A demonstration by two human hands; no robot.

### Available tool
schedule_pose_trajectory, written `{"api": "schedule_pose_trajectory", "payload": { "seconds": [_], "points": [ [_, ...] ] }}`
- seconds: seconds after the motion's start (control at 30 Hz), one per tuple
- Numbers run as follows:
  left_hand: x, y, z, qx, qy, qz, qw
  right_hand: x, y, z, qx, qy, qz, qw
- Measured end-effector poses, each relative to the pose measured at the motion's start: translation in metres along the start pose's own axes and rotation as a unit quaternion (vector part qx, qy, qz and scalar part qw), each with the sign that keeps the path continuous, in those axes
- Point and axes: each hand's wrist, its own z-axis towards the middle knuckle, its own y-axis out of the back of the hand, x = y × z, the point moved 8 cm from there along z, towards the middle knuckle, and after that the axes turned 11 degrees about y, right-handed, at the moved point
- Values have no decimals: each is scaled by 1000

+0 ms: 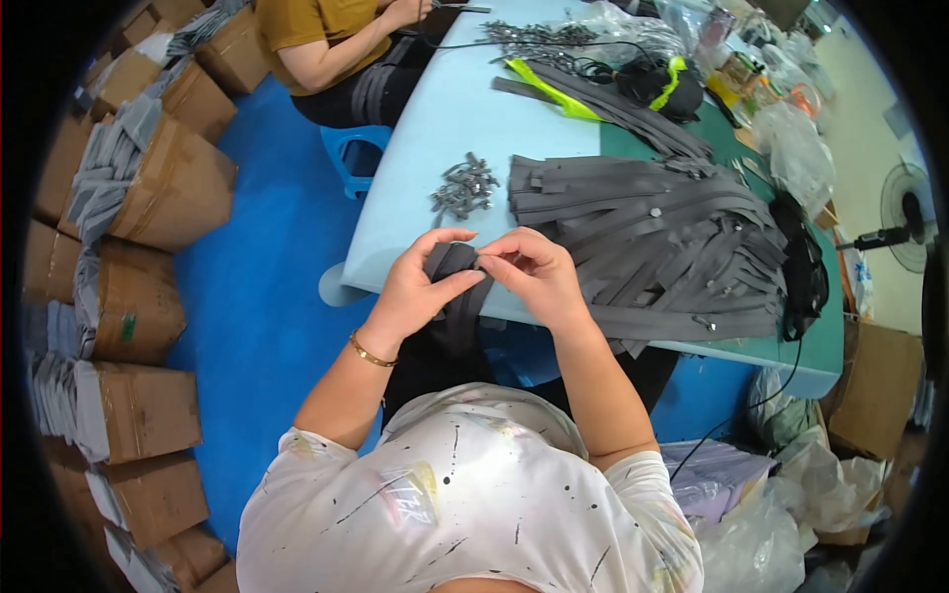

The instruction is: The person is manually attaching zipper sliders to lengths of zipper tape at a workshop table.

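Grey strip: a dark grey zipper-like strip (452,260) is held between the two hands, above the near edge of the table (400,222).
Left-hand grip: the strip's folded upper part is clamped between thumb and fingers of the left hand (410,287).
Right-hand grip: thumb and fingertips of the right hand (539,277) are closed at the strip's right edge; whether a small metal part is also pinched cannot be told.
Long axis: the length is draped from the fingers down toward the lap, between the wrists.
Nearer hand: the fold is seated in the left hand; it is met by the right only at its edge.
Metal pieces: a small heap (467,188) is placed just beyond the left hand.
Strip pile: many similar grey strips (652,237) are spread to the right, nearer the right hand.
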Motion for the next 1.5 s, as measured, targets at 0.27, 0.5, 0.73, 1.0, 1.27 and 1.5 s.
{"api": "schedule_pose_trajectory", "payload": {
  "seconds": [0.27,0.5,0.73,1.0,1.27,1.5],
  "points": [
    [-24,-23,12,81,-82,141,983,16,29,-6,-37,-101,97,989],
    [-34,-64,91,49,-70,329,940,60,249,19,-402,34,-81,911],
    [-26,-68,95,66,-58,109,990,73,418,-23,-509,43,-276,814],
    [0,-81,46,222,116,-94,963,77,144,24,-204,41,-181,961],
    [-1,-43,1,52,-9,153,987,52,17,-2,-4,83,-245,966],
    [-37,-16,-58,-195,-387,423,796,-24,-19,-27,-71,-185,125,972]
  ]
}}
